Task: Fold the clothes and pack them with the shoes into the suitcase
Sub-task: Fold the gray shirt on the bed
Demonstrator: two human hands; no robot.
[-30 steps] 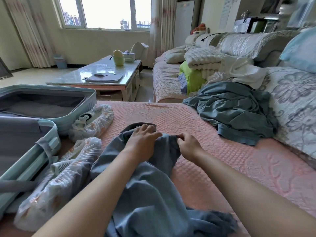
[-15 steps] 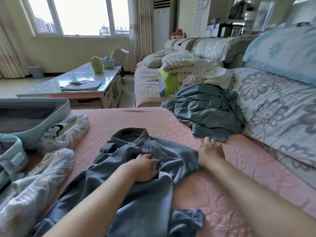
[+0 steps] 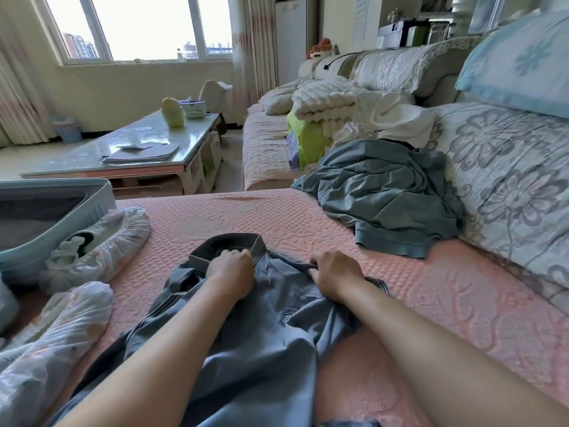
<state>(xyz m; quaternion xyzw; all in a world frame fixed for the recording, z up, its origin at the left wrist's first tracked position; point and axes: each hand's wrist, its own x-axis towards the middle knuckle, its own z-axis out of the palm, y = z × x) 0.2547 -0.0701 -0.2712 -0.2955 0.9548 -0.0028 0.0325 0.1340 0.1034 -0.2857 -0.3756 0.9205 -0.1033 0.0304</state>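
A blue-grey garment with a ribbed collar lies crumpled on the pink sofa cover in front of me. My left hand grips the fabric just below the collar. My right hand pinches a fold of the same garment to the right. A second teal-grey garment lies bunched farther back on the right. Two shoes in plastic covers lie on the left, the far shoe beside the open light-blue suitcase, the near shoe closer to me.
Floral cushions line the right side. Folded white blankets and a lime-green item sit on the far sofa section. A glass coffee table with papers and a yellow container stands beyond the suitcase.
My right hand has come back from the sofa cover at the right and now pinches the garment. My left hand has moved up to the collar. The view has shifted slightly.
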